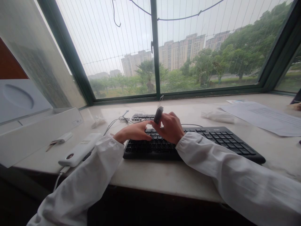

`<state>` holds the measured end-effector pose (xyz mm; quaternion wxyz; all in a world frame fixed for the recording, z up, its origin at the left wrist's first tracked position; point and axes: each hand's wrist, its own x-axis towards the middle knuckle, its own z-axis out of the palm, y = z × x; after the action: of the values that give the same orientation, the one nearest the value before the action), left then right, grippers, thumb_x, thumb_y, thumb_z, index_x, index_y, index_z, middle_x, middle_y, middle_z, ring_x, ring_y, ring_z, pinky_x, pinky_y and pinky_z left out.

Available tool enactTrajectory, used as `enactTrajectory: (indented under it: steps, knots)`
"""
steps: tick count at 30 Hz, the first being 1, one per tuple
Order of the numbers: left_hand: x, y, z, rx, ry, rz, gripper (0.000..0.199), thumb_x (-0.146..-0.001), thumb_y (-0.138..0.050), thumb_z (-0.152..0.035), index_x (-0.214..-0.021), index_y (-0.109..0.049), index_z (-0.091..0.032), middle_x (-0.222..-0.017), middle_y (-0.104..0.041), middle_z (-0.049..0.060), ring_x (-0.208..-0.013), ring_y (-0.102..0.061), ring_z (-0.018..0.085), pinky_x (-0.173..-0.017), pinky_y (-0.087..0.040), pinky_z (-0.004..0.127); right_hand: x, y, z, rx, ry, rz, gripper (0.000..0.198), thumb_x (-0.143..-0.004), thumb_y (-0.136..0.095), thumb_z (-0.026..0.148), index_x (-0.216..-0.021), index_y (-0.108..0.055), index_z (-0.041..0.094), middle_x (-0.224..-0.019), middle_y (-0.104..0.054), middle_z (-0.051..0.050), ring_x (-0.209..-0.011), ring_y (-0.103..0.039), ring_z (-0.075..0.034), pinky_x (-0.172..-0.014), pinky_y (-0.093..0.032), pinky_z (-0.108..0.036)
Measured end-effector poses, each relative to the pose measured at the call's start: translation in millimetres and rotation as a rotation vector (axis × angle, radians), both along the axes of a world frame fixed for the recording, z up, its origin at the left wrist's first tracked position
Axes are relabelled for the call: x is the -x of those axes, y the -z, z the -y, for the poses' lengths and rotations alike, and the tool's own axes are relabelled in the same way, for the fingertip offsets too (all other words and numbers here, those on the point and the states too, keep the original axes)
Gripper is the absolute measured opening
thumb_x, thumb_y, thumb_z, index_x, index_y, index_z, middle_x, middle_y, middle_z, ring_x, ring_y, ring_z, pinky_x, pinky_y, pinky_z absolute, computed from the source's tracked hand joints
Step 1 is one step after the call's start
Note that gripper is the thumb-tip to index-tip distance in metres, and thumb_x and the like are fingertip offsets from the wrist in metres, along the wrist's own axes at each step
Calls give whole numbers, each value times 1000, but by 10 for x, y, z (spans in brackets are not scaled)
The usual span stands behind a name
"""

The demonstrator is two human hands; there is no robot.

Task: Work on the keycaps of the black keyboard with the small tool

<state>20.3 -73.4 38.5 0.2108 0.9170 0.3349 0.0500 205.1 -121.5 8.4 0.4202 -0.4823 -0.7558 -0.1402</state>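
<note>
My right hand (171, 128) is closed around the black handle of a wire keycap puller (158, 115), held tilted above the keyboard, wire loops pointing up. A black keyboard (225, 141) lies below both hands. Many keys in its left and middle part look stripped of their caps, while caps sit on the right-hand block. My left hand (135, 131) rests over the keyboard's left part. Its thumb and forefinger are apart, with the fingertips close to the puller and my right hand. Behind the keyboard lie rows of loose keycaps (141, 116), partly hidden by my hands.
A white power bank (81, 149) with a plugged-in cable lies at the left, near keys on a white fob (61, 138). An open white box (42, 131) stands beyond. A dark cable (123, 119) lies coiled behind. Paper sheets (265, 116) are at the right, before the window.
</note>
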Motion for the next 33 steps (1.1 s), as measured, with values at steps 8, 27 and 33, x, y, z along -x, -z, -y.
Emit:
enactTrajectory:
  steps: [8,27,33]
  knots:
    - [-22,-2,38,11,-85,-14,71,-69,-66,-33,-136,-44,-20,-125,-60,9,-103,-61,25,-83,-49,33,0,5,-3,-3,2,2,37,-92,-49,52,-77,-56,19,-68,-65,1,-60,-55,-14,-75,-33,-30]
    - [39,75,-32,-121,-83,35,57,-75,-61,-24,-131,-48,-19,-113,-67,9,-99,-65,22,-85,-50,32,4,15,-12,-9,-3,-1,31,-92,-51,47,-77,-54,20,-68,-66,0,-59,-57,-14,-74,-33,-30]
    - [172,-66,-85,-26,134,-24,67,-79,-65,-31,-141,-41,-28,-132,-60,6,-122,-55,22,-103,-41,36,1,15,-11,-5,-8,2,33,-92,-51,49,-77,-55,19,-68,-67,0,-59,-57,-15,-74,-33,-31]
